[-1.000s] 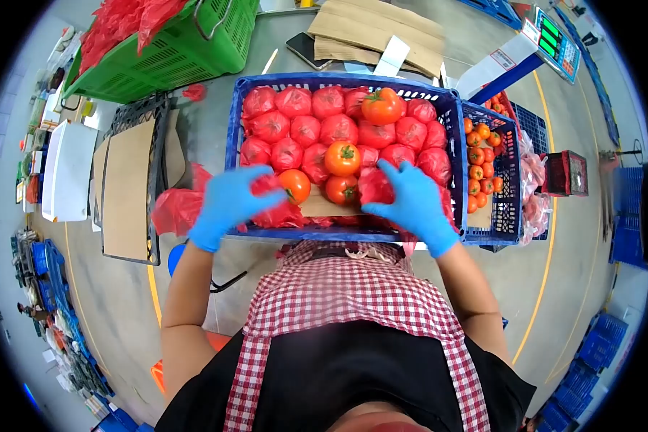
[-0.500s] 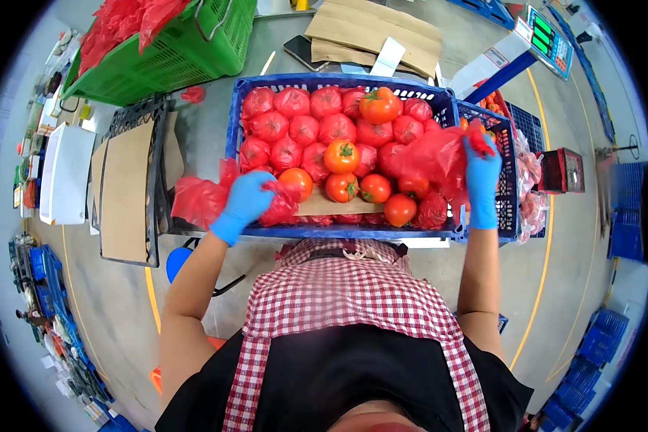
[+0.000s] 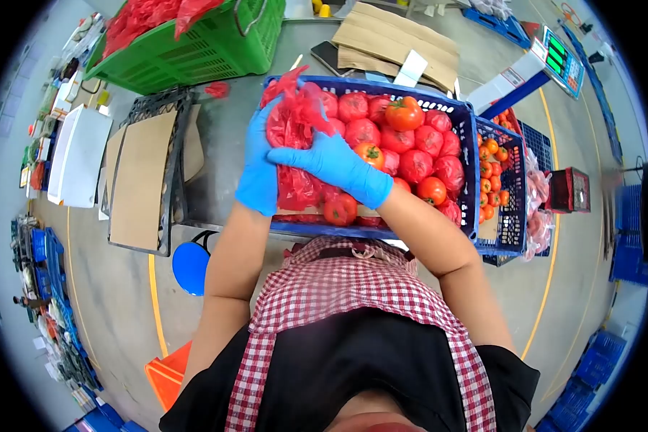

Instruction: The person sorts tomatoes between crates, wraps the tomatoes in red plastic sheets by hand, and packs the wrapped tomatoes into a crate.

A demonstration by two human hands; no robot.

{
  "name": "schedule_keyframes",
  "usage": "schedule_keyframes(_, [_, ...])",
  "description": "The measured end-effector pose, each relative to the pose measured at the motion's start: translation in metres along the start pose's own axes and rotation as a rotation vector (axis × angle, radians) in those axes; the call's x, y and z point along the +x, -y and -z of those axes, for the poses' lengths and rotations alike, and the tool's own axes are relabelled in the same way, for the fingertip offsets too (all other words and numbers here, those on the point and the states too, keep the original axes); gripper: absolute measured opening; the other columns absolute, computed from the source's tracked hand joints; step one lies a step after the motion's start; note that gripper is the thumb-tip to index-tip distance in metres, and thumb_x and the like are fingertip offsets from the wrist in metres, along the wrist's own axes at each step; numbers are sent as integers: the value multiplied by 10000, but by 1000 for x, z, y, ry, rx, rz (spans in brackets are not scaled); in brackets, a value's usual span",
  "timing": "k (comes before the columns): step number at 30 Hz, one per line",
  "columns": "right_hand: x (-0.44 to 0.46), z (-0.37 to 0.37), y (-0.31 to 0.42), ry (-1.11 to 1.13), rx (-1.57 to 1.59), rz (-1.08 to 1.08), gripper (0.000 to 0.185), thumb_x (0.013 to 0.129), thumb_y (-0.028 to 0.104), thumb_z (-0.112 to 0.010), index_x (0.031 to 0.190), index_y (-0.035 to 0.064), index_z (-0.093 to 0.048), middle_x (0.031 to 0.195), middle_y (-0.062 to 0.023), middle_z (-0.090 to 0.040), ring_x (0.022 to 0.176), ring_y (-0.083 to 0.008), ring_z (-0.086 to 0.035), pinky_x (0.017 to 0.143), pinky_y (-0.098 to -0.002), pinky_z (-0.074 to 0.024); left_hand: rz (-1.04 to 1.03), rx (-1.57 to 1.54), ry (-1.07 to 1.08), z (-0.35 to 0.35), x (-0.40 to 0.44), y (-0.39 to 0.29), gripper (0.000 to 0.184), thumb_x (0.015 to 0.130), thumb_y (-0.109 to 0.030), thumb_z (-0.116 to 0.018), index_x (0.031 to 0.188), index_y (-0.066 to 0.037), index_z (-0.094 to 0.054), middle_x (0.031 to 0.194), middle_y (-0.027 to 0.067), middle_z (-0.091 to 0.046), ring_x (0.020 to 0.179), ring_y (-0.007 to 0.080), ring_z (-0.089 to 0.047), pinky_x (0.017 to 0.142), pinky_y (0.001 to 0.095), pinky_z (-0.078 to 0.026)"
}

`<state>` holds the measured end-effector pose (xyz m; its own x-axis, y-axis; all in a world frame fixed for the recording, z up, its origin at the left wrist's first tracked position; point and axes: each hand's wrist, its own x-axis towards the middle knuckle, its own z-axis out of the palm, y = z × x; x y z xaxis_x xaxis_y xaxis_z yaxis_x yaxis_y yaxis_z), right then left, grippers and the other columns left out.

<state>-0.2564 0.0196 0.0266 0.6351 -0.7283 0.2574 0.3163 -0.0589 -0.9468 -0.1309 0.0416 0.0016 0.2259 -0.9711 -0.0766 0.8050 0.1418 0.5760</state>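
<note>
Both hands wear blue gloves and meet over the left part of a blue crate (image 3: 475,165). My left hand (image 3: 258,162) is closed on crumpled red plastic bags (image 3: 295,115). Against the same bunch presses my right hand (image 3: 338,164), its thumb pointing left and its fingers partly hidden by the red film. Rows of red-wrapped tomatoes (image 3: 362,132) fill much of the crate. Bare tomatoes lie among them: one (image 3: 405,114) on top at the back, one (image 3: 369,154) beside my right hand, one (image 3: 431,191) near the front right.
A green crate (image 3: 194,54) of red bags stands back left. Cardboard sheets (image 3: 142,180) lie in a black crate at left; more cardboard (image 3: 396,43) and a phone (image 3: 327,56) lie behind. At right are a scale (image 3: 560,61) and a second crate of small tomatoes (image 3: 491,180).
My right hand has swung left from the crate's right side to meet my left hand, which has risen. The red bags are now bunched between them. The view has shifted slightly.
</note>
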Motion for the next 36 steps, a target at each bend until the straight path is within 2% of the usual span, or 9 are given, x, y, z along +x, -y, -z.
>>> schedule_keyframes(5, [15, -11, 2, 231, 237, -310, 727, 705, 134, -794, 1312, -8, -421, 1221, -114, -551, 1097, -192, -544, 946, -321, -453, -410, 795, -36, -6, 8, -21, 489, 900, -133, -553, 1340, -36, -363, 1340, 132, -414, 1241, 227, -420, 1030, 323, -355])
schedule_keyframes(9, [24, -14, 22, 104, -19, -435, 545, 727, 84, -743, 1218, 3, -519, 1136, -79, -596, 1038, -167, -561, 891, -309, -461, -132, 1196, -20, 3, 0, -62, 619, 920, -247, -546, 1423, -41, -250, 1398, 130, -347, 1284, 207, -342, 1066, 322, -281])
schedule_keyframes(15, [46, -12, -17, -124, -560, 101, 347, 777, 127, -652, 1093, 6, -577, 1081, -129, -618, 985, -240, -592, 842, -346, -476, 372, -5, 5, 32, -44, -29, 643, 926, -412, -504, 1432, -91, -270, 1465, 91, -302, 1321, 241, -334, 1105, 354, -255])
schedule_keyframes(17, [42, -25, -28, 23, -967, 125, 340, 763, 163, -620, 1069, 27, -560, 1090, -161, -591, 995, -304, -570, 822, -385, -465, 200, -426, 321, 66, -40, -5, 593, 916, -383, -523, 1406, -111, -329, 1409, 82, -388, 1277, 228, -397, 1074, 351, -323])
schedule_keyframes(21, [62, -40, -25, 163, -1234, 365, 397, 702, 217, -606, 1045, 26, -544, 1159, -185, -520, 1076, -346, -493, 911, -466, -372, 30, 193, -67, 24, -41, -30, 490, 852, -243, -588, 1310, -129, -455, 1238, 57, -544, 1117, 193, -537, 945, 339, -450])
schedule_keyframes(23, [76, -46, -22, 201, -1348, 359, 516, 685, 234, -618, 1140, 9, -520, 1246, -199, -466, 1177, -357, -422, 1007, -490, -284, 227, -203, -235, 10, -28, -48, 479, 840, -217, -595, 1294, -123, -475, 1222, 69, -556, 1111, 198, -540, 937, 344, -455])
schedule_keyframes(27, [101, -39, 0, 231, -1012, 85, 745, 734, 386, -690, 1315, 9, -416, 1350, -218, -389, 1285, -352, -345, 1067, -484, -231, -20, -256, -301, 23, 16, -100, 382, 824, -184, -594, 1187, -82, -529, 1152, 106, -589, 1003, 203, -587, 850, 339, -489])
schedule_keyframes(33, [47, 32, 1, -58, -680, -160, 489, 781, 166, -693, 1224, 65, -516, 1341, -152, -395, 1245, -294, -411, 1024, -375, -351, -982, 770, -150, -13, 125, -246, 350, 779, -116, -651, 1104, -10, -575, 956, 51, -664, 835, 205, -644, 743, 310, -521])
schedule_keyframes(36, [14, 38, 10, -156, -735, -268, 392, 788, 136, -681, 1158, 69, -567, 1310, -134, -428, 1202, -264, -454, 982, -359, -392, -1354, 1514, -341, -43, 236, -312, 542, 701, -380, -744, 1136, -96, -589, 1068, 146, -638, 1028, 302, -597, 863, 425, -485])
